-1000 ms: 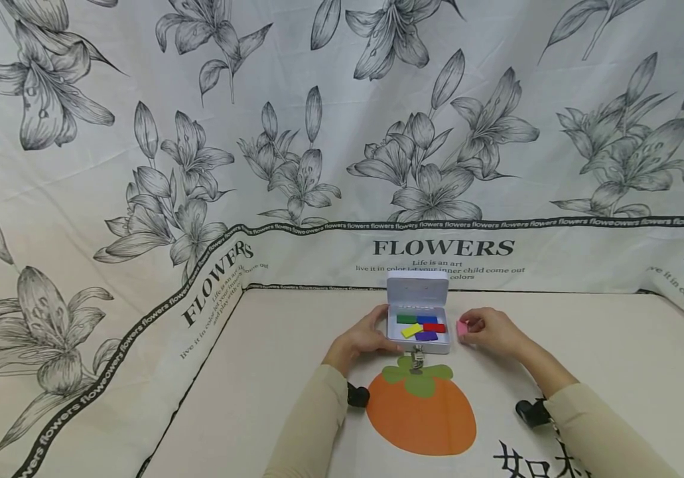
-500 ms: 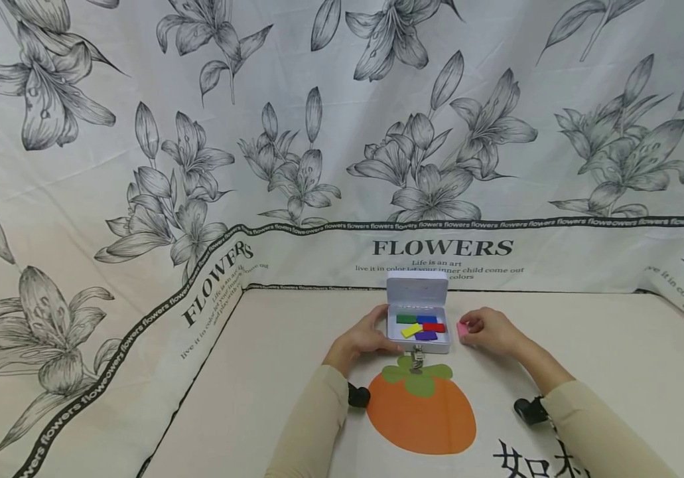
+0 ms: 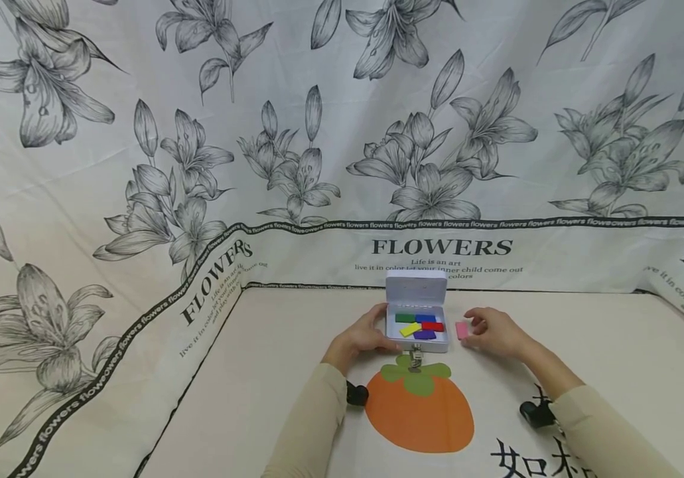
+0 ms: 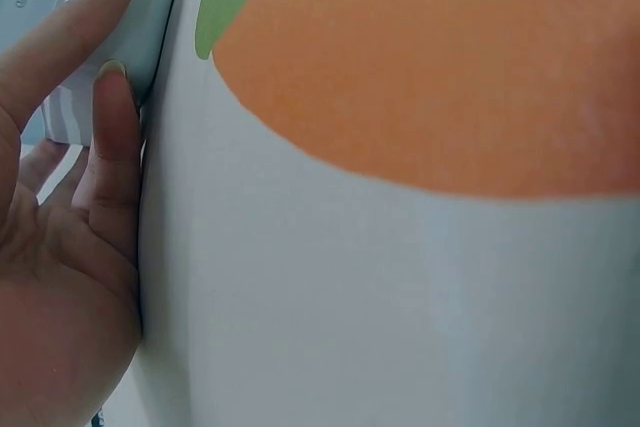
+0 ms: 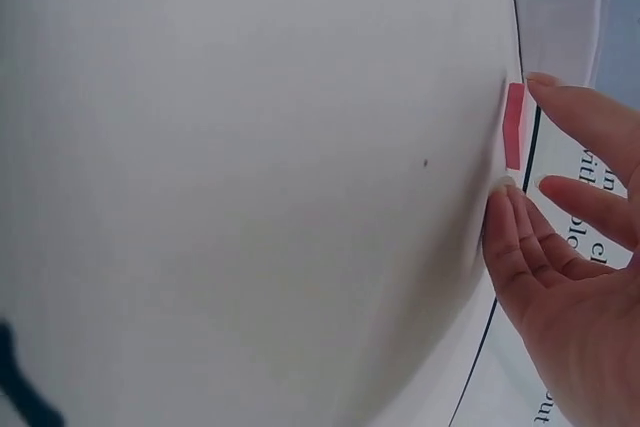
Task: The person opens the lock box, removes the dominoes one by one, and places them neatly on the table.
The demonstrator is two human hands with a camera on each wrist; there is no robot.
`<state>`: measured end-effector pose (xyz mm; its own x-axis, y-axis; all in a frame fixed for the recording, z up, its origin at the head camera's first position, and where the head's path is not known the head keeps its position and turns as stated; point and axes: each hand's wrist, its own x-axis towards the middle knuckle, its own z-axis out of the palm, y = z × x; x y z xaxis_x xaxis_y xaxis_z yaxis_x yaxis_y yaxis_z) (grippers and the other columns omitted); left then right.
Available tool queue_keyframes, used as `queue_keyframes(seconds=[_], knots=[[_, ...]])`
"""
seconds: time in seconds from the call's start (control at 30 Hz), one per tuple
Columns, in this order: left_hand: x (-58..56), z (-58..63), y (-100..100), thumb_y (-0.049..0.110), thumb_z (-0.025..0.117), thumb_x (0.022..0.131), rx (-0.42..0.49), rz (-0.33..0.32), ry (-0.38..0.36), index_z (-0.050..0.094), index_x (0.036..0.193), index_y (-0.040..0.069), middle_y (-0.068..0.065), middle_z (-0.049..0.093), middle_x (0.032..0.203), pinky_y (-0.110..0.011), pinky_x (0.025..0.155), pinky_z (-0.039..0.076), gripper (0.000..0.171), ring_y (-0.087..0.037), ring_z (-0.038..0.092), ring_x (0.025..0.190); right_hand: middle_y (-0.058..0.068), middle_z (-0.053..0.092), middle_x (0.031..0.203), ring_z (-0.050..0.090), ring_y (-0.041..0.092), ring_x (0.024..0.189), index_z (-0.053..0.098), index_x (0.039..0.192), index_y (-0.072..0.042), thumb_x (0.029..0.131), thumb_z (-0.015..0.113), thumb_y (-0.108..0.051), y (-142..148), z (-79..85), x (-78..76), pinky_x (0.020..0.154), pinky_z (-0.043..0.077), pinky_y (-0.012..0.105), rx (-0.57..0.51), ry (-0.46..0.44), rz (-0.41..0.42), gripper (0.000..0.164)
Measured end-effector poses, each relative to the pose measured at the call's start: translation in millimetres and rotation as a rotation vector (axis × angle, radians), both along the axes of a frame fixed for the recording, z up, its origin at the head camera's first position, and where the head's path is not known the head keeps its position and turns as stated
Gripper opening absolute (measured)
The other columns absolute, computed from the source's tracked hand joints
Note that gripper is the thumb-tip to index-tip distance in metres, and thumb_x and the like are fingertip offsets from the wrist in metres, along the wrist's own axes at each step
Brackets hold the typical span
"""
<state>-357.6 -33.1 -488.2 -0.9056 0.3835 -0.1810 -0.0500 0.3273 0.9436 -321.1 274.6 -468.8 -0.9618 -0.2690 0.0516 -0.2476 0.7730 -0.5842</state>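
Observation:
My left hand (image 3: 367,334) grips a small white hinged box (image 3: 432,346) at its left side, thumb along the front wall. Its lid (image 3: 416,289) stands raised at the back. Inside lie flat blocks: green (image 3: 404,318), blue (image 3: 426,319), yellow (image 3: 410,330), red (image 3: 433,326) and purple (image 3: 424,335). A pink block (image 3: 461,330) rests on the table just right of the box. Beside it is my right hand (image 3: 495,334), fingers spread and holding nothing; the right wrist view shows the pink block (image 5: 513,127) between thumb and fingertips, not pinched.
A metal clasp (image 3: 416,359) hangs at the box's front. The cloth-covered table (image 3: 282,345) bears a printed orange persimmon (image 3: 419,418) and black characters (image 3: 517,458). Behind rises a floral curtain (image 3: 294,255).
My right hand has let go of the pink block and drawn slightly right, its fingers spreading. The block stays on the table. My left hand keeps its grip on the box.

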Motion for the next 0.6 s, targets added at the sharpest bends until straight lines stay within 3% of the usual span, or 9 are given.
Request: queue_keyframes(seconds=[0.4, 0.6], knots=[[-1.2, -2.3, -2, -0.001, 0.093, 0.067, 0.006, -0.007, 0.004, 0.042, 0.155, 0.023, -0.008, 0.036, 0.162, -0.053, 0.122, 0.021, 0.104, -0.03, 0.039, 0.132, 0.025, 0.065, 0.111, 0.059, 0.027, 0.089, 0.059, 0.126, 0.013, 0.082, 0.085, -0.018, -3, 17.6, 11.1, 0.076, 0.052, 0.038, 0.007, 0.003, 0.012, 0.06], [-2.0, -2.2, -2, -0.001, 0.092, 0.068, 0.018, -0.018, 0.006, 0.042, 0.154, 0.023, -0.009, 0.035, 0.162, -0.05, 0.12, 0.028, 0.102, -0.029, 0.047, 0.12, 0.023, 0.065, 0.112, 0.058, 0.028, 0.09, 0.061, 0.125, 0.012, 0.084, 0.084, -0.02, -7, 22.8, 15.5, 0.073, 0.05, 0.034, -0.002, 0.022, 0.015, 0.057]])
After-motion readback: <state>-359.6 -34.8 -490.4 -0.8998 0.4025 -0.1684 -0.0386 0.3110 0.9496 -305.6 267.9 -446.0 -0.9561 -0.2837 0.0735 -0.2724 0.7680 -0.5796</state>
